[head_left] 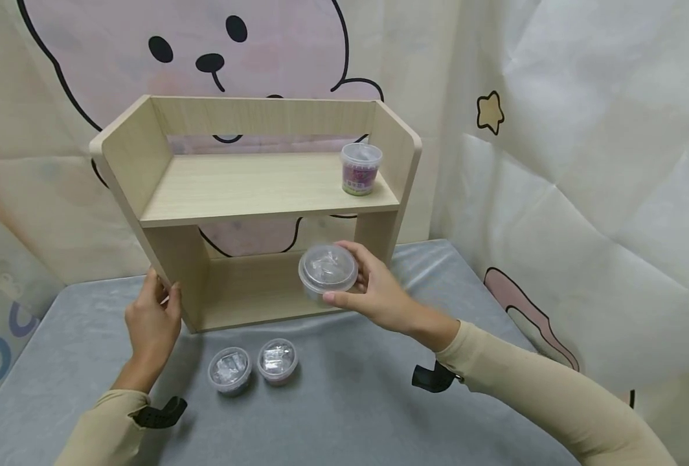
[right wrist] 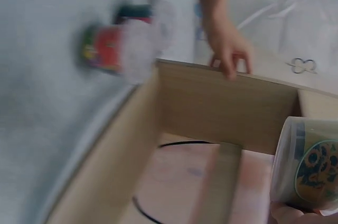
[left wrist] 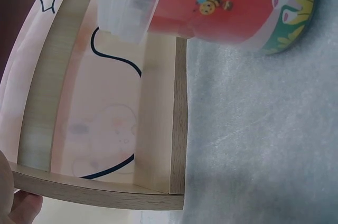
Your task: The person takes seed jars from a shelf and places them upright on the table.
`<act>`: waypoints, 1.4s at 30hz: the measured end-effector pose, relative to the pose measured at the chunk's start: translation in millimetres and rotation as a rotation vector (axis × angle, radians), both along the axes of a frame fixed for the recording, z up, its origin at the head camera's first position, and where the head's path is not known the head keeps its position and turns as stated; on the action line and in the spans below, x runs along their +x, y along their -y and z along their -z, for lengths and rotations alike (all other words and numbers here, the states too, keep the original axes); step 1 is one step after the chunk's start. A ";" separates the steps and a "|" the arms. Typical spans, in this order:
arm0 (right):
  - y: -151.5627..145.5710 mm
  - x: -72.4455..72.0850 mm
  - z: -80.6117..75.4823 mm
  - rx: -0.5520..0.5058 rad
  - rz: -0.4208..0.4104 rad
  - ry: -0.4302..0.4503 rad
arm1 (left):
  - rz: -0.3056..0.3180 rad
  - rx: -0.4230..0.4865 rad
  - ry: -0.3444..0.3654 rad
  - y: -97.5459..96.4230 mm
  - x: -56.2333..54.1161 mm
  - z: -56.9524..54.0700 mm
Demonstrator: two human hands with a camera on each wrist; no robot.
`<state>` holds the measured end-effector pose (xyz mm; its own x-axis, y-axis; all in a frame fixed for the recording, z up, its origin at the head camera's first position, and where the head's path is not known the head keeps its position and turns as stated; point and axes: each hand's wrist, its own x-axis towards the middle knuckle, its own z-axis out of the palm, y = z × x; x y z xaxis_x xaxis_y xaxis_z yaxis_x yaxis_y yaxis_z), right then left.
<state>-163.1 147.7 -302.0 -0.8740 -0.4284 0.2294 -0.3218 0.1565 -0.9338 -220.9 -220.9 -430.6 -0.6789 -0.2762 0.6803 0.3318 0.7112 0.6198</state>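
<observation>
From where I stand, the grey-blue tabletop [head_left: 368, 401] is the biggest worry: its cover looks like loose cloth, and I suspect that anything shoved across it could slide or ruck it up. The wooden shelf unit [head_left: 245, 184] stands on it, two-tiered and light-looking; a knock against its front might well push it back or make it twist.

The left hand [head_left: 155, 320] guards against that, its grip pinching the front edge of the left side panel. Were it to let go, or pull unevenly, I'd expect the unit to shift. The right hand [head_left: 385, 294] has its grip pinching a lidded tub [head_left: 328, 268], thumb on the near side, fingers curled round the far side. That tub sits at the mouth of the lower compartment, below the upper board; I can't tell whether its base touches the lower board. Raised too soon, its rim could clip the board above; the pinch comes from one side, so a bump might turn the tub in the fingers.

Up on the top board, near the right panel, a purple-labelled tub [head_left: 360, 169] stands upright, and a hard jolt to the unit could topple it. The two small tubs [head_left: 277, 359] wait side by side in front of the unit, where a dipping sleeve might knock one over. Smallest of all, the held tub's clear lid [head_left: 328, 266] could pop off if squeezed; I can't see how firmly it's seated.
</observation>
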 end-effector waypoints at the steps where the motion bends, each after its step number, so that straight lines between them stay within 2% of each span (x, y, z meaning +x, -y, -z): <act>1: -1.2 0.9 5.3 0.011 0.011 0.003 | -0.001 0.000 -0.001 0.2 0.1 0.3; 8: -10.6 6.1 39.6 0.052 0.042 0.035 | -0.003 0.000 -0.002 -0.3 1.4 1.8; 19: -16.6 5.1 72.4 0.085 0.099 0.050 | 0.000 0.013 -0.003 -1.0 -1.5 1.7; 31: -18.4 7.0 112.1 0.107 0.112 0.069 | -0.004 0.021 -0.003 -2.3 -2.1 0.4; 37: -15.8 9.6 137.7 0.154 0.085 0.078 | -0.010 0.029 -0.007 -3.0 -1.7 -1.7; 42: -12.3 11.8 154.4 0.146 0.060 0.086 | -0.012 0.035 -0.001 -2.6 -0.6 -2.1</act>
<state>-151.4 160.0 -456.4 -0.9125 -0.3985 0.0922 -0.2281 0.3086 -0.9234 -221.5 -218.3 -428.5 -0.6750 -0.3080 0.6704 0.3238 0.6928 0.6444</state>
